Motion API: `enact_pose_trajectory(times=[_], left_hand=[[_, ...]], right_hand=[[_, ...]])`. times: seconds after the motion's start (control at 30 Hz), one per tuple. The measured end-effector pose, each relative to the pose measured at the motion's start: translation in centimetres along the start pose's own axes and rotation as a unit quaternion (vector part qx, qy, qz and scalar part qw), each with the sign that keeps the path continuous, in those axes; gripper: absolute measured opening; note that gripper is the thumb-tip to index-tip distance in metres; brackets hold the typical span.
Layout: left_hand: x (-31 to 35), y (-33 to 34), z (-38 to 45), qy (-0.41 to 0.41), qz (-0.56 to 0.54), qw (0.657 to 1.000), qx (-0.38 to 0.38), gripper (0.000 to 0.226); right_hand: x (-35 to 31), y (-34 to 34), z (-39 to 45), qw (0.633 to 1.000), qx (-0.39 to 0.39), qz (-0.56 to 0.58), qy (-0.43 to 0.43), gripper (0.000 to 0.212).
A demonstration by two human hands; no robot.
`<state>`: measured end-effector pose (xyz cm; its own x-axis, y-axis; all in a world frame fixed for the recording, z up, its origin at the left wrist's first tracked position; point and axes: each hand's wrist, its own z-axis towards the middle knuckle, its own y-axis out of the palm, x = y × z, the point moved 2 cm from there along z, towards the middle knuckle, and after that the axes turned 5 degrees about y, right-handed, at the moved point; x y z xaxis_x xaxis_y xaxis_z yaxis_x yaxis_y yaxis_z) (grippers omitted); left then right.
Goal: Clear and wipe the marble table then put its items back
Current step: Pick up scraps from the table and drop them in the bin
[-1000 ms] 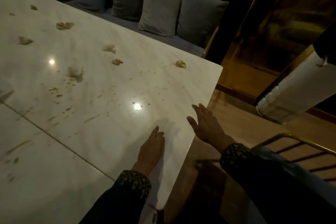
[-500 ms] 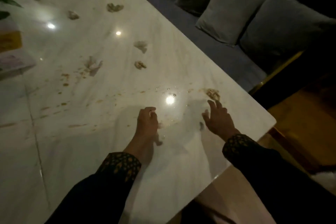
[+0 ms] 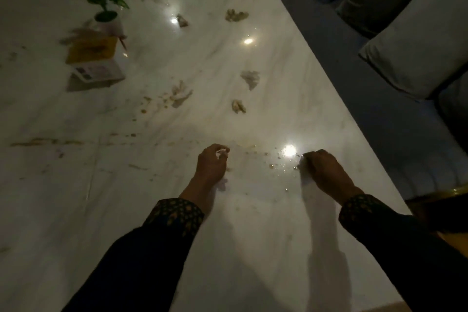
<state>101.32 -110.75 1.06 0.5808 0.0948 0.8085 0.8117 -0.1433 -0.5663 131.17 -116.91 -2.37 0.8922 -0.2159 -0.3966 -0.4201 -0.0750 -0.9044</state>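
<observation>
Two dark sleeves (image 3: 157,240) with gold-patterned cuffs reach out over the marble table (image 3: 243,248). The left hand (image 3: 211,163) is curled, its fingertips pinching a small white scrap (image 3: 220,152) just above the tabletop. The right hand (image 3: 323,170) is closed into a loose fist with its knuckles down on the marble; whether it holds anything I cannot tell. Between and just past the hands lie crumbs (image 3: 274,162) and droplets beside a bright light reflection. Further out, brown smears (image 3: 48,142) streak the surface, and crumpled wads (image 3: 238,106) lie scattered toward the far end. On the far left sits a stack of books (image 3: 95,63), and behind it a small potted plant (image 3: 106,16). Grey cushions (image 3: 415,45) line a bench along the table's right edge.
</observation>
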Motion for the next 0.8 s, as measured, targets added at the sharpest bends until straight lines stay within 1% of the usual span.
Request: enact_pose_trajectory(times=[0.1, 0.2, 0.23, 0.3, 0.37, 0.47, 0.53, 0.6, 0.67, 0.7, 0.77, 0.8], left_hand=[[-0.4, -2.3, 1.5, -0.034, -0.025, 0.998, 0.037, 0.021], [-0.7, -4.2, 2.9, -0.100, -0.128, 0.984, 0.070, 0.023], [-1.0, -4.9, 3.4, -0.103, -0.128, 0.984, 0.073, 0.025], [-1.9, -6.3, 4.5, -0.087, -0.068, 0.991, 0.080, 0.027], [-2.9, -7.8, 5.6, -0.067, -0.013, 0.992, 0.103, 0.023], [-4.2, -9.8, 8.6, -0.064, -0.003, 0.988, 0.139, 0.015], [-4.6, -11.0, 11.2, -0.066, 0.001, 0.985, 0.162, 0.020], [-4.9, -11.6, 14.4, -0.070, 0.007, 0.984, 0.165, 0.030], [-4.9, -11.7, 17.9, -0.065, 0.037, 0.985, 0.153, 0.038], [-4.8, -11.7, 19.7, -0.049, 0.057, 0.987, 0.144, 0.041], [-4.6, -11.1, 22.9, 0.003, 0.116, 0.987, 0.108, 0.046], [-4.8, -10.7, 24.3, 0.026, 0.162, 0.983, 0.077, 0.049]], right_hand=[[-5.6, -1.2, 4.0, 0.998, -0.006, -0.007, -0.058, 0.020], [-11.5, -1.3, 8.5, 0.990, -0.007, -0.018, -0.140, 0.018], [-13.2, -1.2, 10.0, 0.987, -0.005, -0.023, -0.159, 0.017], [-16.4, -0.6, 13.0, 0.982, 0.000, -0.036, -0.183, 0.017], [-18.5, 0.7, 16.2, 0.981, -0.011, -0.050, -0.186, 0.017], [-19.4, 3.7, 20.7, 0.980, -0.052, -0.072, -0.176, 0.018], [-19.3, 5.1, 21.4, 0.982, -0.059, -0.074, -0.162, 0.017], [-19.1, 5.4, 20.1, 0.985, -0.048, -0.045, -0.158, 0.017], [-18.5, 5.3, 18.8, 0.983, -0.039, -0.023, -0.177, 0.015], [-18.2, 5.2, 18.3, 0.981, -0.042, -0.025, -0.187, 0.014], [-17.5, 4.8, 18.2, 0.979, -0.049, -0.026, -0.196, 0.015], [-17.2, 4.5, 18.3, 0.978, -0.054, -0.023, -0.199, 0.016]])
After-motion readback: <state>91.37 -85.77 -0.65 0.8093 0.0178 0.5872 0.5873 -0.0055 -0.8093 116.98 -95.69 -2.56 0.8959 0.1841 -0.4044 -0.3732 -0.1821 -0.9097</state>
